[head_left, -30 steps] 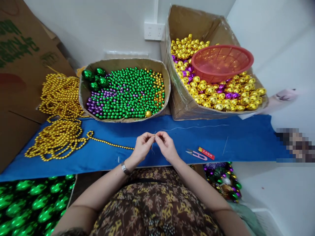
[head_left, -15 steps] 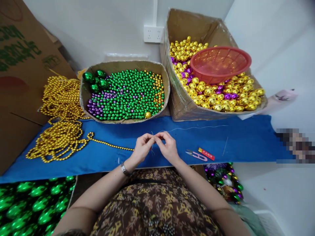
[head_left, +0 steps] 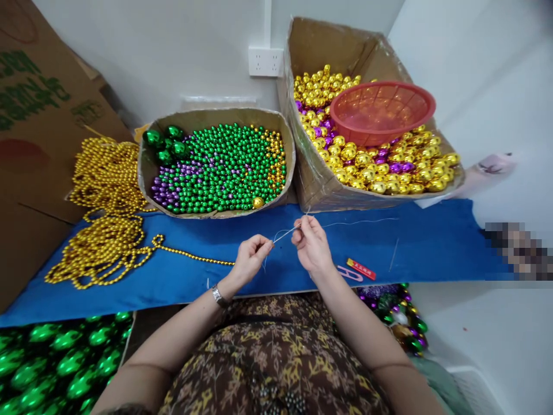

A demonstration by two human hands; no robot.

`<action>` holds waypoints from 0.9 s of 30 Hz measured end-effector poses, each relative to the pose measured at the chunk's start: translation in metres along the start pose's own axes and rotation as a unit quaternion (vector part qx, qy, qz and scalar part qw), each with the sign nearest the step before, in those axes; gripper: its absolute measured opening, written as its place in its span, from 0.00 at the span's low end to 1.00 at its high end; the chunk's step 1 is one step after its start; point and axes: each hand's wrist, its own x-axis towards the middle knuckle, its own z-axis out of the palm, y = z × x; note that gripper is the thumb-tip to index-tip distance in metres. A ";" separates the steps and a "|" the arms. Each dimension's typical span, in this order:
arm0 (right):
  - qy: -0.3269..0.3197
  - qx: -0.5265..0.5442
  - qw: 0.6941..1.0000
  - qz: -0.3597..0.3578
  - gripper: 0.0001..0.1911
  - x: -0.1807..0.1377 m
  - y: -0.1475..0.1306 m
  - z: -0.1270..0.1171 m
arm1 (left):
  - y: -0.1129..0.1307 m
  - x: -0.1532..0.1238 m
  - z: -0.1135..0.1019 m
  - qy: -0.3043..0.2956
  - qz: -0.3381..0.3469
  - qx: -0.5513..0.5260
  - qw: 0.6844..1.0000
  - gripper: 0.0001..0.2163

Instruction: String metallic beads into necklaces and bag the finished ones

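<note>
Over the blue cloth (head_left: 423,242), my left hand (head_left: 249,259) and my right hand (head_left: 311,245) each pinch a thin white thread (head_left: 283,235) stretched taut between them. The thread trails on to the right across the cloth. A strand of small gold beads (head_left: 194,256) runs from beside my left hand to a heap of gold bead strings (head_left: 101,242) at the left. My left wrist wears a watch.
A cardboard tray (head_left: 216,118) of green, purple and gold beads sits behind my hands. To its right a box (head_left: 315,178) holds larger gold and purple balls and a red basket (head_left: 382,110). Thread snips (head_left: 351,273) and a red packet (head_left: 362,268) lie right of my hand. Green balls (head_left: 52,363) fill the lower left.
My right hand has pulled away to the right and up from my left hand, drawing the thread taut between them. The hands were touching before.
</note>
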 end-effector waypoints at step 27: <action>-0.186 -0.752 0.383 -0.504 0.16 -0.013 -0.014 -0.013 | 0.017 -0.001 -0.053 -0.172 0.036 0.191 0.966 0.14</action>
